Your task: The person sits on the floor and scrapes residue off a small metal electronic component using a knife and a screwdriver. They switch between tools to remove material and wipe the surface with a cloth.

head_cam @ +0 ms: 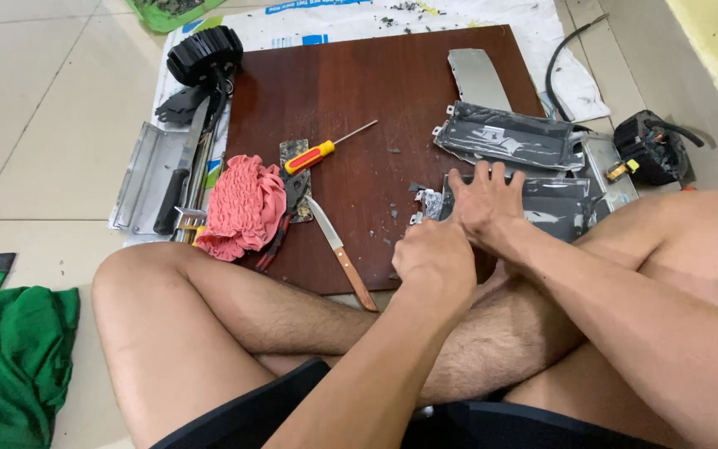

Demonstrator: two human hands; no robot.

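We are sitting cross-legged on a tiled floor, working at the near right corner of a dark red-brown wooden board (359, 108). Our right hand (485, 204) is lying flat on a grey foil-wrapped flat pack (554, 208), fingers spread apart and pressing down on its left end. Our left hand (432, 258) is curled into a loose fist just beside it, touching the right hand at the thumb; we cannot tell what, if anything, its fingers are closing on. A small bent metal bracket (427, 204) is sticking out at the pack's left edge, right beside our fingertips.

A second pack (508, 137) of the same wrinkled, glossy grey foil is lying further out, tilted, with a curved strip of bare sheet metal (477, 76) beyond it. Small dark flakes are scattered over the smooth board.

Left of our hands, the board is offering open room. There a wooden-handled knife (341, 249) is lying near the front edge, a red-and-yellow screwdriver (319, 154) is lying diagonally, and a crumpled pink cloth (243, 204) is overhanging the left edge.
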